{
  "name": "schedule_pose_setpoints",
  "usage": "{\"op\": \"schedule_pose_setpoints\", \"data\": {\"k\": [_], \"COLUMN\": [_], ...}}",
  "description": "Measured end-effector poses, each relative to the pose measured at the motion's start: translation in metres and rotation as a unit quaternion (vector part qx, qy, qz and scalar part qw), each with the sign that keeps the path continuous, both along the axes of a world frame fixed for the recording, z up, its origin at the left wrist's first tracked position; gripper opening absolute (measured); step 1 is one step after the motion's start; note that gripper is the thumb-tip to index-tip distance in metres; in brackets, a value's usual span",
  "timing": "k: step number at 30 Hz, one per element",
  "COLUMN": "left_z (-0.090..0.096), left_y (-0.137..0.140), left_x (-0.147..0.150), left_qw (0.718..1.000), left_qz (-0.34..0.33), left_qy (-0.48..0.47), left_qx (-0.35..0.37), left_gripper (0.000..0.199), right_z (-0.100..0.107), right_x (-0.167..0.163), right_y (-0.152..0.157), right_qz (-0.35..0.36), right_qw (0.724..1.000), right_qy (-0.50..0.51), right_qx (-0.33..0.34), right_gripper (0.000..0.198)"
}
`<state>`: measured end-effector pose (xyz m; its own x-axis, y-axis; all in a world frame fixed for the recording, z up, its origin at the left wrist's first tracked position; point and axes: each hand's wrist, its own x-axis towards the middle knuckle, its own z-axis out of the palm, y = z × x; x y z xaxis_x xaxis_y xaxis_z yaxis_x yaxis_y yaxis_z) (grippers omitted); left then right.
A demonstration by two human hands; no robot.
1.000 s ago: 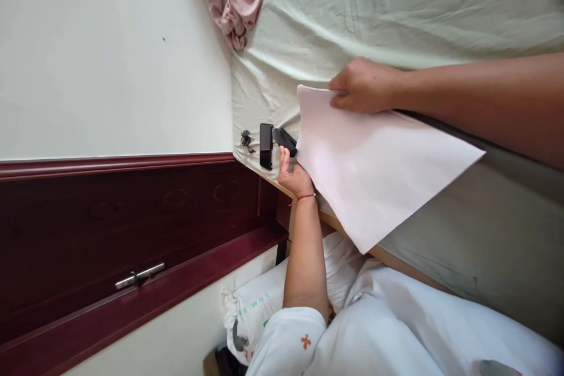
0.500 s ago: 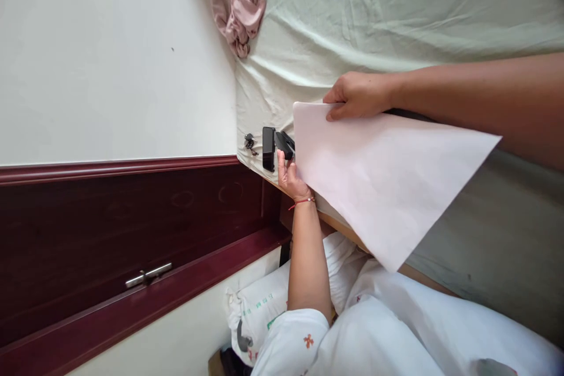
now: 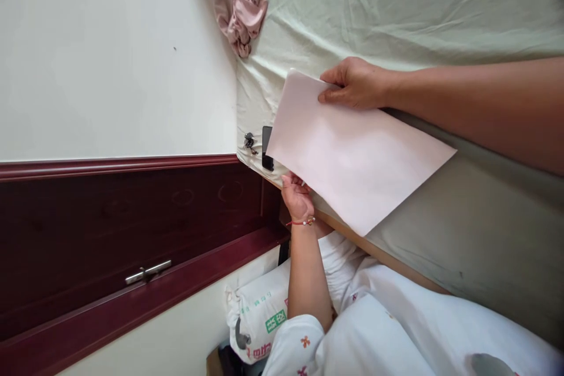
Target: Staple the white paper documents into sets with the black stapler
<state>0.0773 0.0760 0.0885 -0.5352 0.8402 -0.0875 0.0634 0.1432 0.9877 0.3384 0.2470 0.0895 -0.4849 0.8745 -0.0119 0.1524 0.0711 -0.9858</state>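
While pinching the white paper [image 3: 352, 158] by its far edge with the right hand [image 3: 353, 83], thumb across the upper face, holding the left hand [image 3: 298, 201] palm-up just below the paper's near edge, fingers curled; cannot tell whether gripping anything. Having just swung the paper leftward, losing sight of the black tool and so unable to judge any contact between tool and paper. Overlapping a flat, glossy black phone [image 3: 267, 140] with the paper's left corner; showing knobbly dark keys [image 3: 249, 142] farther left. Holding smooth paper over wrinkled pale green cloth [image 3: 423, 17], with silky pink fabric [image 3: 247, 9] bunched beyond the paper's left end.
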Motion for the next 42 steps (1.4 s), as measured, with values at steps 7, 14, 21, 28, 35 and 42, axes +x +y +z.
{"op": "schedule_pose_setpoints", "data": {"k": [7,14,21,28,35,42], "left_z": [-0.018,-0.028,-0.027,-0.029,-0.029,-0.027], "left_y": [-0.002,-0.003,-0.006,-0.006,-0.004,-0.004], "left_x": [0.016,0.018,0.018,0.016,0.017,0.016], "left_qw": [0.995,0.993,0.995,0.992,0.99,0.988], "left_qz": [0.041,0.073,0.058,0.087,0.108,0.127], "left_qy": [0.093,0.091,0.053,0.059,0.06,0.051], "left_qx": [-0.022,0.027,0.066,0.067,0.071,0.066], "left_gripper": [0.064,0.057,0.046,0.041,0.039,0.037], "right_z": [-0.004,-0.006,-0.009,-0.009,-0.015,-0.016], "right_x": [-0.001,-0.001,0.001,0.0,-0.002,-0.001], "right_y": [-0.001,-0.001,0.003,0.003,0.004,0.005], "right_qz": [0.025,0.025,0.019,0.015,0.0,0.005], "right_qw": [1.0,0.994,0.995,0.995,0.994,0.997], "right_qy": [0.015,0.066,0.051,0.044,0.071,0.047], "right_qx": [0.008,-0.082,-0.082,-0.086,-0.078,-0.062], "right_gripper": [0.012,0.022,0.01,0.004,0.028,0.031]}}
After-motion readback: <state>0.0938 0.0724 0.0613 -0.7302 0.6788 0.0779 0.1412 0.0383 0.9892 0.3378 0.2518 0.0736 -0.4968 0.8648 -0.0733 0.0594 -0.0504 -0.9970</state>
